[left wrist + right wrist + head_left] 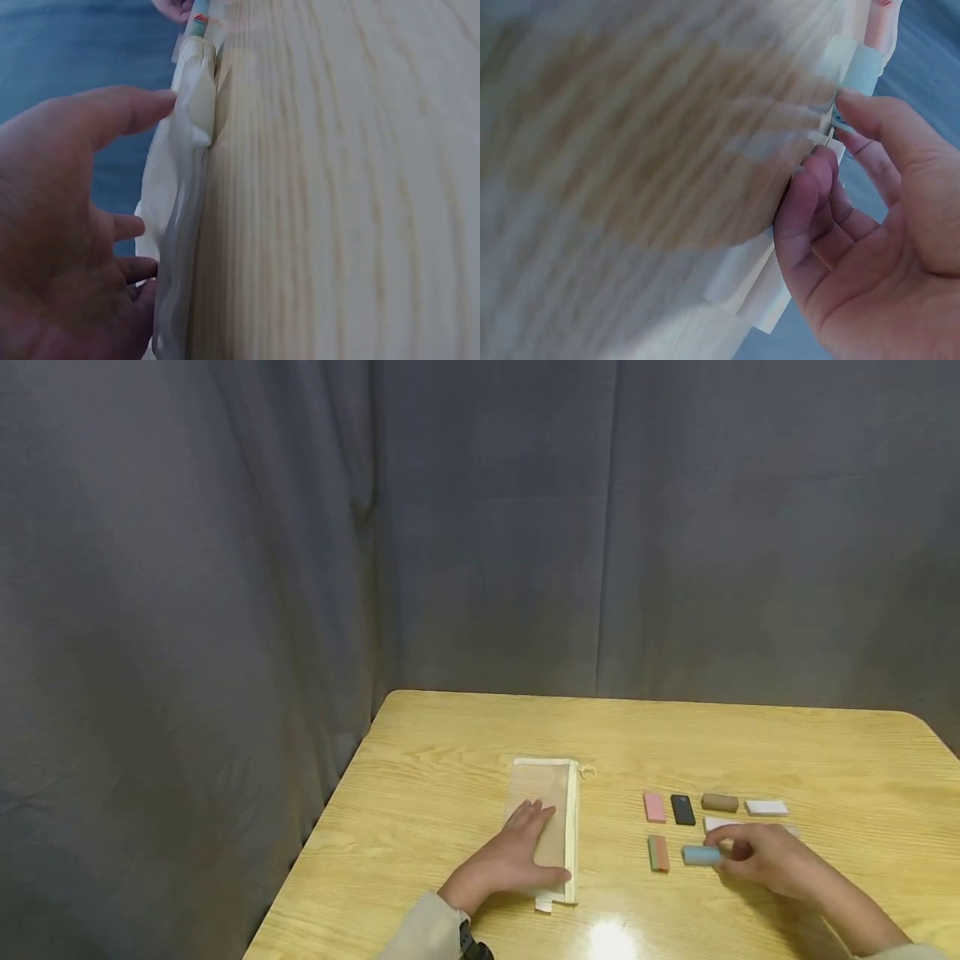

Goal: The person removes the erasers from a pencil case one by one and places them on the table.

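Observation:
My left hand (513, 857) rests with spread fingers on a flat beige zip pouch (547, 782) with pale edging and a ring on its zip. In the left wrist view, the pouch's pale edge (184, 225) runs beside the thumb and fingers. To the right, my right hand (772, 858) pinches the right end of a light-blue eraser (697, 856) between thumb and fingers. Behind that hand a long white block (718, 824) is partly hidden. Left of the light-blue eraser lies a striped green and orange eraser (658, 853).
In a row farther back lie a pink block (654, 807), a black block (682, 810), a brown block (720, 802) and a white block (766, 808). The wooden table (450, 735) ends at a grey curtain (487, 568) behind and on the left.

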`<state>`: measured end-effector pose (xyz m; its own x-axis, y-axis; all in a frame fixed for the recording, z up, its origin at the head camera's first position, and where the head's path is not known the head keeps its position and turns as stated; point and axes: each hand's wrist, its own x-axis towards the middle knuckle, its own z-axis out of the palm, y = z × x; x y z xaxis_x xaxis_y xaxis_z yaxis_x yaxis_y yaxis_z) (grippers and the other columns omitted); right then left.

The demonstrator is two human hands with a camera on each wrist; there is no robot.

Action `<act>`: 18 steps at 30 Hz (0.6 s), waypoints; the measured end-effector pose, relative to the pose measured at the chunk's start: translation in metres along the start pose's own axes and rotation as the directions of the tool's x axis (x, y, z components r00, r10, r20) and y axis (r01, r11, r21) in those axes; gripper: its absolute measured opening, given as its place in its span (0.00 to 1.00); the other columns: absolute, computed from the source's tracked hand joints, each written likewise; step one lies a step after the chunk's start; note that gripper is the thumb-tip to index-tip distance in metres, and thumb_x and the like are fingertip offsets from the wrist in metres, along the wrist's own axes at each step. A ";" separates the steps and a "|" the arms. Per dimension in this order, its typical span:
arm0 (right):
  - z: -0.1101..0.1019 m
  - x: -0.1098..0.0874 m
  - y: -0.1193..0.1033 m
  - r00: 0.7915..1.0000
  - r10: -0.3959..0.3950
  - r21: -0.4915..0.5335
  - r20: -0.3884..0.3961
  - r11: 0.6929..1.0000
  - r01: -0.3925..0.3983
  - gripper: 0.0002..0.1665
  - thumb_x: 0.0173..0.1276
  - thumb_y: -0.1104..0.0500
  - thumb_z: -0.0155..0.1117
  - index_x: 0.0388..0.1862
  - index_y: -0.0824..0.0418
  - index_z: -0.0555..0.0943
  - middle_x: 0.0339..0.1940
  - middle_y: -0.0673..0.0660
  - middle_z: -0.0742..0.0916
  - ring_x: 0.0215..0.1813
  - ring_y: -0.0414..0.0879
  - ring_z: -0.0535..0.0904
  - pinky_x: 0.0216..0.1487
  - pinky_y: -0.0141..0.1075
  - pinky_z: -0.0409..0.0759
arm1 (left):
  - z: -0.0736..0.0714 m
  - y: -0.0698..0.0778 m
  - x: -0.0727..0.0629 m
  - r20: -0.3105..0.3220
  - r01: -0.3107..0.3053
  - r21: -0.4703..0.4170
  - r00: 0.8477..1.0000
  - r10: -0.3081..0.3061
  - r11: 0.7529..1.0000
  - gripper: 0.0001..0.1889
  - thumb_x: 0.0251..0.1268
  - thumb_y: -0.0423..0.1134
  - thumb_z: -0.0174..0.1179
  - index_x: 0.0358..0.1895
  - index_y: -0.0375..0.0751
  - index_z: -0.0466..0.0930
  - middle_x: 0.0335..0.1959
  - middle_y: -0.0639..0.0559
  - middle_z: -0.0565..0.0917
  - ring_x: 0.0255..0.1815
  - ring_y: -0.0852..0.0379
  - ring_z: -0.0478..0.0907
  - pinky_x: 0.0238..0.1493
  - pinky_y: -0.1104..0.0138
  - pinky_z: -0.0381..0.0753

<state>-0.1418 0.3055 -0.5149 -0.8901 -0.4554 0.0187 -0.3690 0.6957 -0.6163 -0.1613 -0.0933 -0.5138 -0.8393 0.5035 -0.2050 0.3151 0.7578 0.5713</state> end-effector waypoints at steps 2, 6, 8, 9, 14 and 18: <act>0.001 0.001 0.000 1.000 0.004 0.011 0.014 1.000 -0.004 0.13 0.65 0.56 0.72 0.47 0.54 0.84 0.22 0.41 0.76 0.23 0.32 0.65 0.23 0.28 0.65 | 0.000 0.002 -0.002 -0.002 0.001 0.024 1.000 -0.001 1.000 0.50 0.61 0.63 0.65 0.81 0.48 0.52 0.84 0.47 0.46 0.84 0.49 0.38 0.76 0.45 0.58; 0.003 0.000 0.001 0.999 -0.021 0.031 0.032 0.999 0.020 0.13 0.66 0.55 0.72 0.48 0.54 0.82 0.22 0.41 0.77 0.22 0.31 0.66 0.22 0.28 0.66 | 0.001 0.006 -0.006 0.017 0.010 0.053 1.000 -0.011 0.999 0.48 0.62 0.62 0.65 0.80 0.46 0.55 0.84 0.45 0.45 0.84 0.47 0.37 0.75 0.43 0.59; 0.005 0.000 0.001 0.999 -0.030 0.042 0.040 0.999 0.029 0.14 0.66 0.55 0.72 0.48 0.55 0.81 0.22 0.41 0.77 0.22 0.31 0.66 0.22 0.28 0.66 | 0.000 0.008 -0.007 0.027 0.016 0.071 0.999 -0.018 0.997 0.48 0.62 0.62 0.65 0.80 0.46 0.55 0.84 0.44 0.45 0.84 0.46 0.37 0.75 0.43 0.59; 0.005 -0.001 0.000 0.999 -0.034 0.043 0.042 0.999 0.032 0.14 0.66 0.55 0.71 0.48 0.55 0.81 0.22 0.41 0.77 0.22 0.31 0.66 0.22 0.28 0.66 | 0.000 0.009 -0.008 0.031 0.018 0.076 0.999 -0.021 0.997 0.48 0.62 0.62 0.65 0.80 0.46 0.55 0.84 0.44 0.45 0.84 0.46 0.36 0.75 0.43 0.58; 0.005 -0.001 0.001 0.997 -0.051 0.040 0.050 0.998 0.049 0.13 0.67 0.54 0.71 0.47 0.53 0.80 0.22 0.40 0.77 0.22 0.30 0.66 0.22 0.28 0.66 | -0.003 0.011 -0.007 0.044 0.032 0.098 0.998 -0.037 0.995 0.48 0.63 0.63 0.64 0.81 0.46 0.54 0.84 0.44 0.44 0.84 0.47 0.36 0.76 0.45 0.58; 0.002 0.000 0.002 0.997 -0.068 0.031 0.043 0.997 0.067 0.12 0.66 0.54 0.72 0.45 0.51 0.79 0.22 0.39 0.77 0.22 0.30 0.66 0.22 0.27 0.65 | -0.003 0.012 -0.005 0.046 0.027 0.117 0.998 -0.032 0.993 0.48 0.63 0.64 0.63 0.81 0.47 0.53 0.84 0.45 0.43 0.84 0.48 0.36 0.75 0.45 0.59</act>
<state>-0.1418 0.3060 -0.5172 -0.8505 -0.5252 0.0267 -0.4190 0.6461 -0.6379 -0.1548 -0.0877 -0.5031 -0.8275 0.4976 -0.2600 0.3424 0.8143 0.4687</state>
